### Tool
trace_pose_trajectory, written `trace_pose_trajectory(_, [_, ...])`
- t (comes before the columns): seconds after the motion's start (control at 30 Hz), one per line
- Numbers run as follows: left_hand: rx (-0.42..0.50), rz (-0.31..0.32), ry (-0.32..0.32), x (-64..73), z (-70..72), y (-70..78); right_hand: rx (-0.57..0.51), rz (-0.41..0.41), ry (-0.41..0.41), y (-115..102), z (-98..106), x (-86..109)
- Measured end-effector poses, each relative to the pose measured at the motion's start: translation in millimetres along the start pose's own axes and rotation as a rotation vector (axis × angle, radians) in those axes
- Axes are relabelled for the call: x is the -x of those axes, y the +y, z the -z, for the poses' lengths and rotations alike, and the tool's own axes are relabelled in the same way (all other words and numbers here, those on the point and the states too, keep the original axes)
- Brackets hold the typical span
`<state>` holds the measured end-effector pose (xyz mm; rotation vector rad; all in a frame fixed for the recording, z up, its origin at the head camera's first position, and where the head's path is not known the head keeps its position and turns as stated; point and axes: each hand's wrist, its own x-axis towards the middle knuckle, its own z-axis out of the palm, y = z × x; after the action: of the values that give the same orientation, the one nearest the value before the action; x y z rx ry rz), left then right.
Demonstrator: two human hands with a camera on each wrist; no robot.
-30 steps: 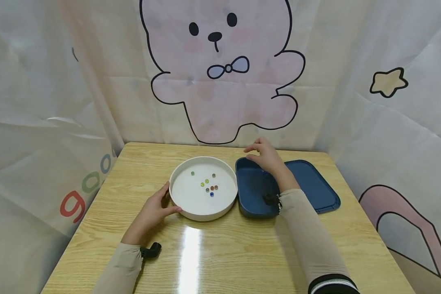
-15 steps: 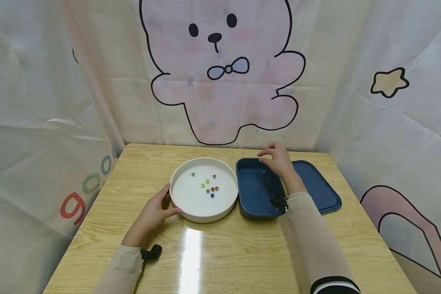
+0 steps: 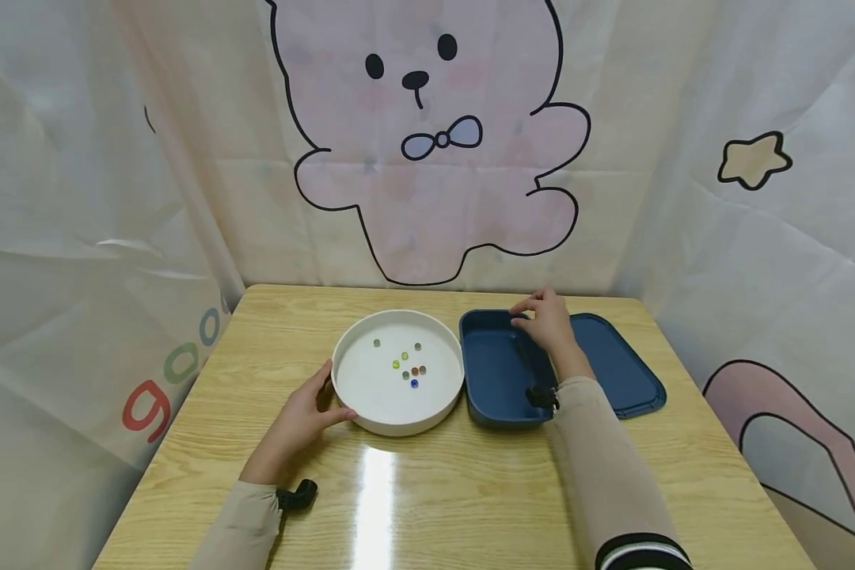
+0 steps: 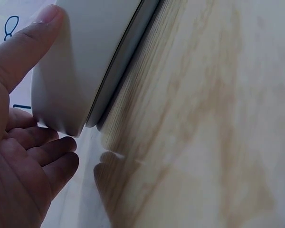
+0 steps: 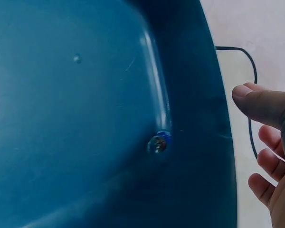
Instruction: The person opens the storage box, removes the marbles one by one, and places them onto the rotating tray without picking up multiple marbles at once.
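In the head view my left hand (image 3: 301,417) holds the left side of a round white tray (image 3: 370,405). The left wrist view shows the thumb (image 4: 35,35) on its wall and the curled fingers at its lower edge. Several small marbles (image 3: 415,383) of various colours lie in the tray. My right hand (image 3: 550,328) hovers over the far right part of a deep blue box (image 3: 502,388), fingers loosely bent, nothing visible between them. In the right wrist view, a clear marble (image 5: 156,144) and a blue marble (image 5: 166,137) sit inside the box.
A flat blue lid (image 3: 616,364) lies right of the box, partly behind the right forearm. The box stands against the tray's right side on a wooden table (image 3: 456,499). A printed curtain (image 3: 427,206) hangs behind the table's far edge.
My right hand has moved rightward over the box, from its far left corner toward its far right. The left hand stays at the tray, and the marbles keep their places.
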<state>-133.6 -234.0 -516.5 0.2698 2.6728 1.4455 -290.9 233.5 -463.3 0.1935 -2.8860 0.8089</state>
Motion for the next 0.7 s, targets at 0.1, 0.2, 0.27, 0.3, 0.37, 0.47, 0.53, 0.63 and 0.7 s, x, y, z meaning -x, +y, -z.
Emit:
trace_pose_trajectory(0.1, [-0.004,0.013,-0.005,0.0,-0.9,-2.1,0.009,-0.031,-0.016,4,-7,1.6])
trace_pose_trajectory(0.2, [-0.004,0.021,-0.007,-0.9,-1.0,-2.7,0.016,-0.059,-0.025,8,-13,2.7])
trace_pose_trajectory(0.27, [-0.005,0.021,-0.008,-1.5,-1.1,-3.0,0.015,-0.076,-0.031,9,-16,3.3])
trace_pose_trajectory(0.3, [-0.006,0.022,-0.008,-1.6,-1.3,-3.2,0.015,-0.08,-0.034,10,-18,3.8])
trace_pose_trajectory(0.37, [-0.005,0.024,-0.01,-2.2,-1.1,-2.6,0.019,-0.083,-0.042,12,-19,3.9])
trace_pose_trajectory(0.47, [-0.002,0.031,-0.016,-2.2,-1.1,-2.0,0.035,-0.083,-0.059,13,-21,4.7])
trace_pose_trajectory(0.53, [-0.003,0.032,-0.02,-2.1,-1.3,-1.9,0.044,-0.094,-0.066,14,-22,5.3])
trace_pose_trajectory(0.63, [-0.006,0.032,-0.018,-2.2,-1.0,-2.0,0.057,-0.117,-0.071,13,-22,6.1])
trace_pose_trajectory(0.7, [-0.012,0.028,-0.015,-2.4,-0.4,-1.7,0.072,-0.132,-0.07,13,-22,6.1])
